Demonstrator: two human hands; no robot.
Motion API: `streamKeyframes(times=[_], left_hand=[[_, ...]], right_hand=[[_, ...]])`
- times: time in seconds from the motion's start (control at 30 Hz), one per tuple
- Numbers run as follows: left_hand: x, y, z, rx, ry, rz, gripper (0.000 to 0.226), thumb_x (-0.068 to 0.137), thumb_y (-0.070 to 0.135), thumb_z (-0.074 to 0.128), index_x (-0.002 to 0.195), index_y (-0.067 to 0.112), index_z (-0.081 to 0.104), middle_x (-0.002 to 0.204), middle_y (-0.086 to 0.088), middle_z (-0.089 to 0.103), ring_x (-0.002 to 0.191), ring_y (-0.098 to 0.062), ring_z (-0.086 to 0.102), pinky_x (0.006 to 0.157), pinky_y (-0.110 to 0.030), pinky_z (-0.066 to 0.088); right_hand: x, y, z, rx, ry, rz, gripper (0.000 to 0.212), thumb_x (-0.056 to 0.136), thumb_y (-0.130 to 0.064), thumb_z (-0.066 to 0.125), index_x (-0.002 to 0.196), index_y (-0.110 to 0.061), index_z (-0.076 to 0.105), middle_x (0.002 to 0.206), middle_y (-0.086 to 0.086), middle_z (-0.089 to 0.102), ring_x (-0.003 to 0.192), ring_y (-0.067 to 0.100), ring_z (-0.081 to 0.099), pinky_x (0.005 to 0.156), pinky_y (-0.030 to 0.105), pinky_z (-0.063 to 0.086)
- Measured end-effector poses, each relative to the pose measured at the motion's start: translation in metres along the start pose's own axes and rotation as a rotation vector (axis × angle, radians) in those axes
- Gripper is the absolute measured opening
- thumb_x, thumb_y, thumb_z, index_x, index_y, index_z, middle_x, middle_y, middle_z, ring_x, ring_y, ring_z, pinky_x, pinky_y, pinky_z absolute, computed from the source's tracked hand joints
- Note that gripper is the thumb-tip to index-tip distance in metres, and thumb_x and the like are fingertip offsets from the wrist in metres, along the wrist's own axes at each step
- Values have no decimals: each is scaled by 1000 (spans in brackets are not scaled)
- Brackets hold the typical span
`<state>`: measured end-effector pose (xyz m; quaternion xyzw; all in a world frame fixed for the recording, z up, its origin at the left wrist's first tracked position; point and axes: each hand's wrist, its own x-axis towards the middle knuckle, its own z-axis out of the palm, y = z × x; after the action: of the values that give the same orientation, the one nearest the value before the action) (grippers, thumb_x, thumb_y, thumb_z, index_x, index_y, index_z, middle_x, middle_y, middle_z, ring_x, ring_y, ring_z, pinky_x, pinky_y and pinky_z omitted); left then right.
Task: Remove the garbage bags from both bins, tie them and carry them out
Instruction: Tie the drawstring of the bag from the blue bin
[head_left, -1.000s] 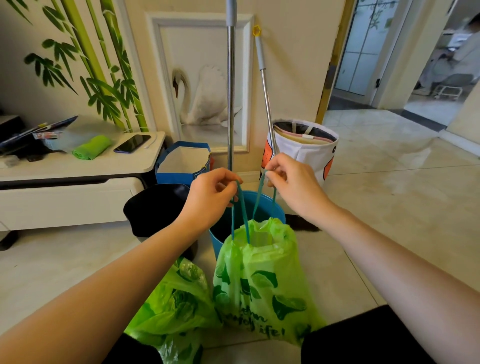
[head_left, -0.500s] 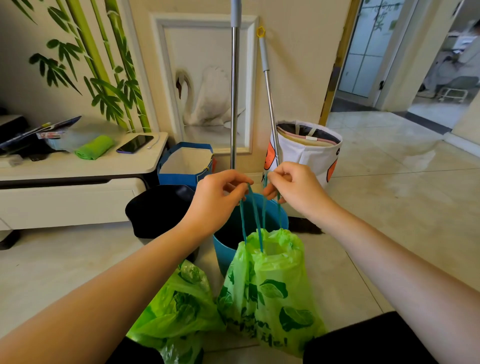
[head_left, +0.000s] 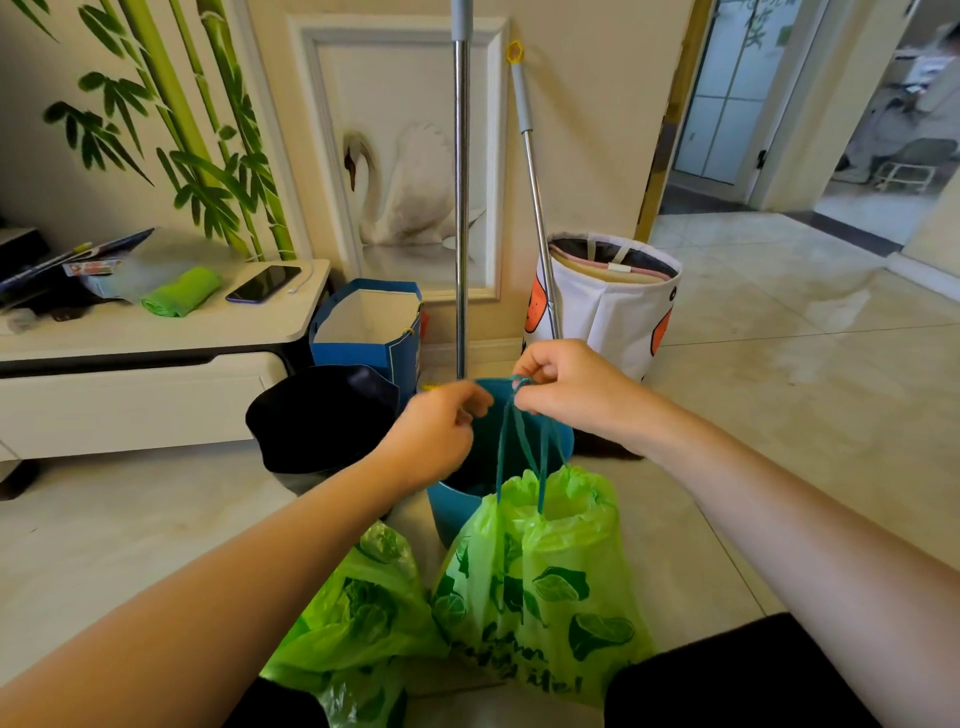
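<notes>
The right hand (head_left: 574, 389) pinches the teal drawstrings (head_left: 519, 441) of a green garbage bag (head_left: 540, 582), which hangs in front of the blue bin (head_left: 457, 506). The left hand (head_left: 441, 431) has its fingers curled beside the strings; whether it grips them cannot be told. A second green bag (head_left: 358, 618) lies on the tiled floor (head_left: 779, 415), just left of the first. The black bin (head_left: 322, 415) stands left of the blue one.

The green garbage bag (head_left: 540, 587) bears dark lettering ending in "life!"; the rest is unreadable.
</notes>
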<state>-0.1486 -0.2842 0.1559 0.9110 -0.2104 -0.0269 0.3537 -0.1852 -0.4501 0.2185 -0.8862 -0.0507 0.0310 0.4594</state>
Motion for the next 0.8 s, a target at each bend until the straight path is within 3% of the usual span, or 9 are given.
streamKeyframes(times=[0.1, 0.17, 0.23, 0.3, 0.4, 0.47, 0.6, 0.7, 0.8], left_hand=[[-8, -13, 24, 137, -433, -8, 88, 78, 8, 66, 151, 20, 19, 154, -7, 31, 142, -25, 29, 115, -34, 29], [-12, -10, 40, 41, -491, 23, 108, 75, 25, 77, 153, 28, 3, 161, 1, 11, 148, -22, 8, 120, -43, 18], [-12, -4, 54, -76, -409, 57, 113, 70, 36, 82, 152, 32, 4, 160, 7, 11, 147, -13, 7, 121, -36, 15], [-11, 1, 65, -214, -319, 36, 105, 69, 34, 83, 150, 32, 16, 155, 12, 23, 141, -4, 22, 117, -28, 21], [-8, 4, 78, -395, -293, -9, 86, 69, 15, 76, 143, 32, 35, 142, 12, 45, 129, -6, 43, 111, -31, 35], [-6, 7, 86, -474, -315, -30, 82, 66, 19, 80, 138, 31, 41, 134, 10, 54, 123, -9, 53, 107, -37, 42], [-6, 19, 98, -479, -98, -45, 75, 53, 50, 88, 119, 37, 56, 120, 16, 64, 117, -4, 55, 105, -35, 44], [-4, 26, 105, -480, 89, -42, 51, 58, 42, 88, 101, 40, 61, 106, 17, 68, 105, 1, 60, 97, -31, 49], [-1, 28, 113, -472, 121, -43, 33, 64, 33, 83, 91, 34, 64, 93, 12, 69, 92, -3, 63, 87, -34, 54]], right_hand=[[-1, 1, -1, 26, 61, -84, 9, 77, -9, 66, 76, -17, 61, 70, 4, 62, 67, 14, 56, 70, 32, 48], [-3, -1, -2, 83, 118, -143, 8, 77, -10, 68, 77, -15, 62, 71, 5, 63, 69, 15, 58, 74, 34, 51], [-4, -2, -3, 125, 162, -188, 9, 77, -9, 69, 76, -15, 61, 69, 1, 61, 69, 15, 58, 75, 35, 52], [-4, -1, -2, 142, 196, -219, 11, 78, -9, 69, 76, -16, 60, 69, -3, 60, 65, 12, 55, 72, 35, 51], [-3, 5, 1, 76, 239, -267, 13, 81, -13, 68, 77, -20, 57, 70, -9, 57, 55, -1, 49, 61, 18, 43], [-4, 7, 1, 17, 259, -294, 14, 84, -17, 66, 78, -21, 54, 71, -6, 58, 55, -1, 51, 58, 13, 41], [-9, 11, -1, -182, 279, -290, 25, 87, -40, 59, 76, -19, 52, 60, 2, 65, 57, 12, 59, 64, 37, 52], [-10, 10, -3, -286, 325, -281, 37, 86, -52, 53, 70, -18, 52, 53, -1, 61, 54, 13, 57, 62, 38, 52], [-9, 7, -5, -142, 317, -253, 37, 86, -46, 59, 69, -13, 51, 54, -2, 49, 54, 16, 49, 62, 41, 50]])
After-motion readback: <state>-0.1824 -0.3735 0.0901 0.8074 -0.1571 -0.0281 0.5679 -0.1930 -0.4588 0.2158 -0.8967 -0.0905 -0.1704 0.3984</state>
